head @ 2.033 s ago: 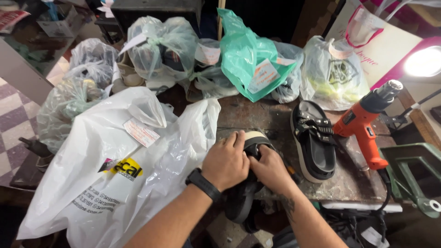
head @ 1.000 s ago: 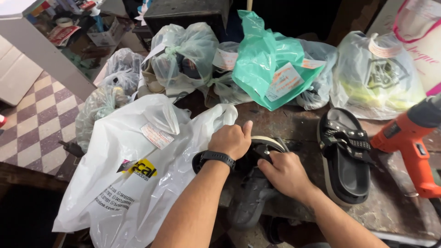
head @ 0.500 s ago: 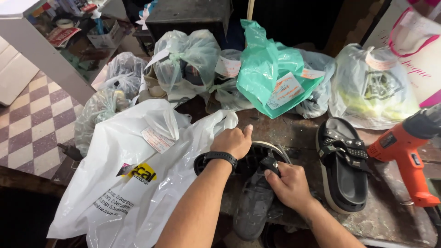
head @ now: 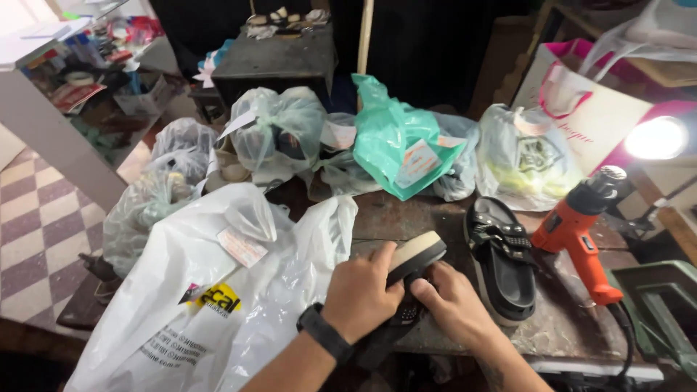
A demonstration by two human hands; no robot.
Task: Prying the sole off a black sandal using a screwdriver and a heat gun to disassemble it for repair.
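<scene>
Mostly, a worn workbench (head: 435, 218) fills the view, crowded with bags. Largest is a white bag (head: 203, 305) at the near left, its side just beside the left hand (head: 361, 296). Behind it stand clear bags (head: 279, 131) and a green bag (head: 396, 141), each tagged, near the bench's far edge. To the right lies a black sandal (head: 501, 261), sole down, with an orange heat gun (head: 581, 225) just beside it. At the near edge both hands clamp a second sandal (head: 414, 258), tilted on its side with the pale sole edge up. The left hand grips it from above, fingers closed over the sole; the right hand (head: 454, 303) holds it from below, fingers curled onto the strap. A black watch (head: 324, 332) sits on the left wrist.
</scene>
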